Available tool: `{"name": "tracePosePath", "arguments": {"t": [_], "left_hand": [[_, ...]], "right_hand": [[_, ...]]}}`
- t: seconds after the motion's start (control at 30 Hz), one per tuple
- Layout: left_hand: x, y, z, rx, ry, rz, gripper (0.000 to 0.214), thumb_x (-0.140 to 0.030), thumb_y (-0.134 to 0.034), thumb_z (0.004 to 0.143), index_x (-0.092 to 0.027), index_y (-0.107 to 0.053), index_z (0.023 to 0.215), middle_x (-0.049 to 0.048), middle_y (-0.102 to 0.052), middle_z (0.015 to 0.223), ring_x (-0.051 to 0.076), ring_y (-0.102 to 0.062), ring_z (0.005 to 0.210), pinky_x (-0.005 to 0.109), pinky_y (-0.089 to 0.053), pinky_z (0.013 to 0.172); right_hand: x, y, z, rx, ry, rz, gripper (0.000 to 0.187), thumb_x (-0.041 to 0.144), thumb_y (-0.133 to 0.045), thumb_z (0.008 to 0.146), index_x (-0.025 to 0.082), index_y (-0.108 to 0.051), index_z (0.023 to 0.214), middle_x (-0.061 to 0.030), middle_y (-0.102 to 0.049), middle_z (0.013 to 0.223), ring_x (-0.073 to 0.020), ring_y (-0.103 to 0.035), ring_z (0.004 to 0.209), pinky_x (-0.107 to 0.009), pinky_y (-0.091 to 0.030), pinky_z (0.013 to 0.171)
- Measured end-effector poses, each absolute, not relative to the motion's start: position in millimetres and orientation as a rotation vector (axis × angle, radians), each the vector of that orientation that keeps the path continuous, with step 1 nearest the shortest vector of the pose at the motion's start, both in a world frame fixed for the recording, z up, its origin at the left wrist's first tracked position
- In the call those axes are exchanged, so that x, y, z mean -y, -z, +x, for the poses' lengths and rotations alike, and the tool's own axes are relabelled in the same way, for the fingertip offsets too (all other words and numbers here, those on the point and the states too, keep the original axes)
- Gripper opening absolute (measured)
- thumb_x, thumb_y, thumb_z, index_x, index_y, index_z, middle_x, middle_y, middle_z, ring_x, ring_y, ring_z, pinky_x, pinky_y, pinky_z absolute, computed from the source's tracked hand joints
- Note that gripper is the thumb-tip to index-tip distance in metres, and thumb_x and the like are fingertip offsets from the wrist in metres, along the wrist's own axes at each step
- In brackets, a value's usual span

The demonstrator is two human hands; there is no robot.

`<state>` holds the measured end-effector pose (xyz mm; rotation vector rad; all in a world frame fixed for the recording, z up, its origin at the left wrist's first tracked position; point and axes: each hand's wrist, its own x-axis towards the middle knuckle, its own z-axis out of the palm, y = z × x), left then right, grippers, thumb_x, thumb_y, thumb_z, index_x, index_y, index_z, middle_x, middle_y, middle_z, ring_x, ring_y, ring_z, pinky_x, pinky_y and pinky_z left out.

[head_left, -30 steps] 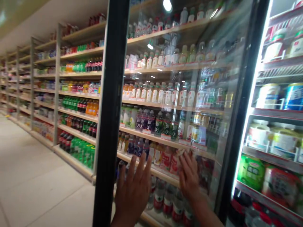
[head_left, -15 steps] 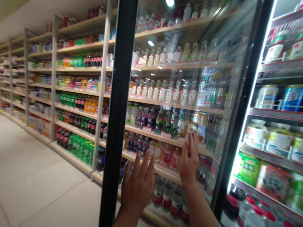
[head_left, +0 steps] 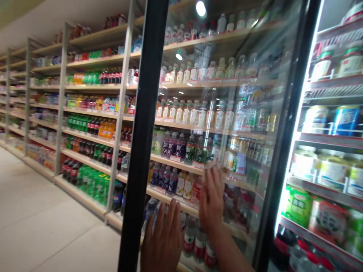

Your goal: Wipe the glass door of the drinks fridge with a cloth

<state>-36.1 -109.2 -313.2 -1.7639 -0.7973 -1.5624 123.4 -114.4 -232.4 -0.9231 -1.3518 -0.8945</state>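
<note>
An open glass fridge door (head_left: 244, 94) with a black frame (head_left: 143, 132) stands in front of me. My left hand (head_left: 164, 241) lies flat on the glass near the frame's lower part, fingers stretched upward. My right hand (head_left: 211, 200), smeared by motion, presses on the glass higher up and to the right. A small pale cloth (head_left: 219, 169) shows faintly at its fingertips. Drink bottles on shop shelves show through the glass.
Lit fridge shelves (head_left: 326, 139) with tubs, cans and bottles are on the right. Long wooden shelves of bottled drinks (head_left: 90, 113) run down the aisle on the left. A pale tiled floor (head_left: 42, 219) lies at the lower left.
My right hand slid left and down across the glass after rising half a second ago. My left hand dropped a little lower. The view shifted slightly right along the aisle.
</note>
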Motion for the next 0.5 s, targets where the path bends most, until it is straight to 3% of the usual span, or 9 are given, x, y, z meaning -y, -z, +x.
{"name": "tracePosePath", "arguments": {"t": [0.1, 0.27, 0.37, 0.5], "left_hand": [[110, 312, -38, 0.788, 1.563, -1.790, 0.062, -0.028, -0.052, 0.097, -0.018, -0.031, 0.154, 0.0058, -0.042, 0.152, 0.021, -0.020, 0.151, 0.042, -0.009, 0.127], [111, 314, -39, 0.822, 1.552, -1.825, 0.064, -0.028, -0.055, 0.096, -0.018, -0.031, 0.155, 0.0082, -0.048, 0.149, 0.021, -0.019, 0.152, 0.041, -0.009, 0.127], [115, 308, -38, 0.831, 1.587, -1.818, 0.064, -0.027, -0.056, 0.095, -0.021, -0.032, 0.155, 0.0080, -0.052, 0.147, 0.020, -0.020, 0.151, 0.041, -0.009, 0.127], [143, 291, -47, 0.854, 1.650, -1.954, 0.062, -0.023, -0.051, 0.095, -0.028, -0.032, 0.155, 0.0052, -0.049, 0.150, 0.024, -0.032, 0.147, 0.046, -0.024, 0.124]], "right_hand": [[116, 239, 121, 1.563, 0.982, -0.919, 0.063, 0.010, -0.049, 0.095, 0.027, -0.035, 0.154, -0.0068, -0.043, 0.156, -0.0252, -0.032, 0.149, -0.053, -0.026, 0.123], [114, 233, 130, 1.105, 0.788, -0.945, 0.054, 0.019, -0.043, 0.101, 0.027, -0.035, 0.153, -0.0090, -0.033, 0.161, -0.0279, -0.028, 0.150, -0.062, -0.028, 0.120], [119, 244, 119, 1.405, 0.849, -0.948, 0.056, 0.016, -0.042, 0.099, 0.028, -0.035, 0.154, -0.0065, -0.037, 0.159, -0.0256, -0.027, 0.151, -0.057, -0.026, 0.122], [123, 256, 116, 1.624, 0.938, -0.898, 0.062, 0.008, -0.047, 0.095, 0.028, -0.037, 0.153, -0.0053, -0.045, 0.154, -0.0210, -0.034, 0.148, -0.050, -0.022, 0.125]]}}
